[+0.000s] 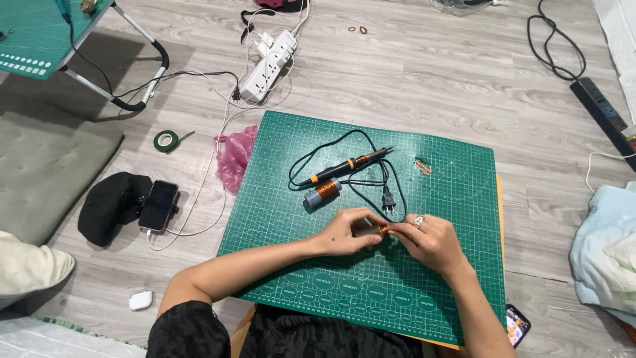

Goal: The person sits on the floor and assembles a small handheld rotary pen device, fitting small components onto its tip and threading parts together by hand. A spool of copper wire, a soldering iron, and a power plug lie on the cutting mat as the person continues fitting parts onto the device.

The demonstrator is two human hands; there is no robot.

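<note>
Over the green cutting mat point(424, 278), we are pinching a small copper-wound piece point(383, 229) between our left hand point(346, 233) and right hand point(429, 240).

Cutting mat point(331, 285): you work on matt green rubbery sheet, smooth, printed with pale grid lines.
Soldering iron point(348, 165): your tool has a black and orange plastic grip and a dull metal tip.
Wire spool point(323, 192): shiny copper winding on a grey plastic core.
Floor point(450, 79): pale wood-look planks, satin.
Bag point(235, 158): thin, crinkled pink plastic.
Phone point(159, 205): glossy black glass.
</note>
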